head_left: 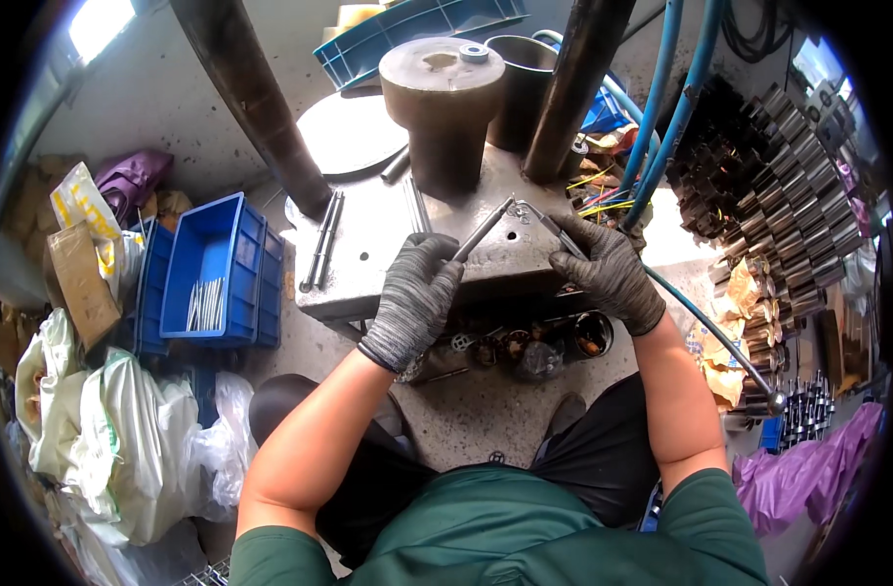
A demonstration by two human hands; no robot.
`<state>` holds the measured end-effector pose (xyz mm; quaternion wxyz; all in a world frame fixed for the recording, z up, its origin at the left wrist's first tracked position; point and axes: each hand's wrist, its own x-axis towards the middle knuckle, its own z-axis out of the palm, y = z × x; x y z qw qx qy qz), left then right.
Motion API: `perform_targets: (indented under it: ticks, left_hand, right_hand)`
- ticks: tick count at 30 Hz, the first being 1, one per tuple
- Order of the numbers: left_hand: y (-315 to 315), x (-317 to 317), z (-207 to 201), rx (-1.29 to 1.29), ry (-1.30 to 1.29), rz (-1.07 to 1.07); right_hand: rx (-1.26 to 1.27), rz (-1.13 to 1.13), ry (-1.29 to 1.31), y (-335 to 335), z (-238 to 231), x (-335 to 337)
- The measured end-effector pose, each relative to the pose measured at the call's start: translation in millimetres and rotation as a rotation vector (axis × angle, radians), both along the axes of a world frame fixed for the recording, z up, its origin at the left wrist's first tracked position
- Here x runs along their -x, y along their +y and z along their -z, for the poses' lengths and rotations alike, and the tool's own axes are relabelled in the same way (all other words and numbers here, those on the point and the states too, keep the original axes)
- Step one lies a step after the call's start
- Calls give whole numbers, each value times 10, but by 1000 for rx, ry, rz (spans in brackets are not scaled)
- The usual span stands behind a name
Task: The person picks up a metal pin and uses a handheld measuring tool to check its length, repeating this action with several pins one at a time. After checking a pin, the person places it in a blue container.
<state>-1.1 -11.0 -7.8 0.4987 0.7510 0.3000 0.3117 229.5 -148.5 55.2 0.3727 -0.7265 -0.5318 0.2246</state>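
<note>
Both my hands wear grey knit gloves and are raised over the pale metal press bed in front of me. My left hand [414,293] is closed on a slim metal rod [485,230] that slants up and to the right. Closed around a thin metal tool [560,232], my right hand [615,272] points it up and to the left. The tips of the rod and the tool come close together over the bed [368,278]; whether they touch I cannot tell. Several loose rods [323,242] lie on the bed's left part, and more rods [416,207] lie near the thick round ram.
A thick round metal ram [442,117] stands on the bed between two dark columns [256,103]. At left, a blue crate [243,264] holds several rods. Blue hoses [673,107] hang at right, beside stacked metal tubes [788,210]. White sacks [124,439] lie lower left.
</note>
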Motion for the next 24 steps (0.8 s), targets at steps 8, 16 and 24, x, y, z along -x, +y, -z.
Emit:
perform_targets:
  ticks: [8, 16, 24]
  left_hand:
    - [-26, 37, -115, -24, -55, 65]
    - [2, 89, -70, 264, -130, 201]
    - [-105, 55, -184, 230, -29, 241]
  right_hand:
    - [112, -215, 162, -115, 13, -276]
    - [295, -254, 228, -183, -121, -294]
    - [175, -453, -91, -145, -14, -75]
